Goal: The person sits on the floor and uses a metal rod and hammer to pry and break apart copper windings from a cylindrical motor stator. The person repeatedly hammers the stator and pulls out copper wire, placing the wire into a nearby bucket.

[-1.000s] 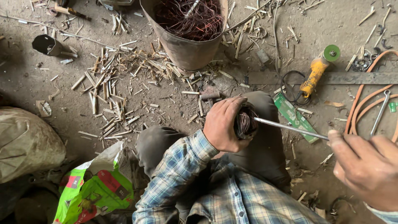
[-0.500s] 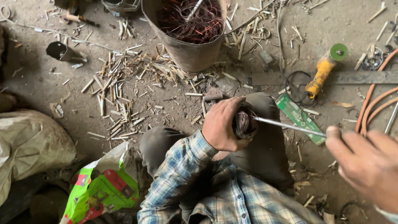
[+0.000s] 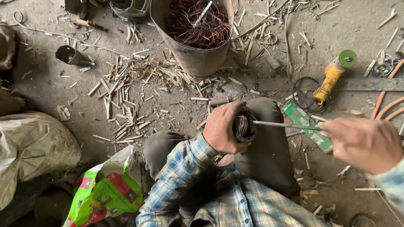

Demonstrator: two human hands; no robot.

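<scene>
Our left hand [image 3: 223, 128] is wrapped tight around a coil of copper wire [image 3: 244, 126] at the frame's centre, resting on our knee. Our right hand [image 3: 366, 143], at right, pinches a thin metal rod [image 3: 286, 125] whose tip enters the coil. A bucket of copper wire [image 3: 195, 38] stands at top centre.

Bare floor [image 3: 46, 90] left of the knees, beyond it wood splinters [image 3: 126, 101] and bucket [image 3: 198, 59].
</scene>
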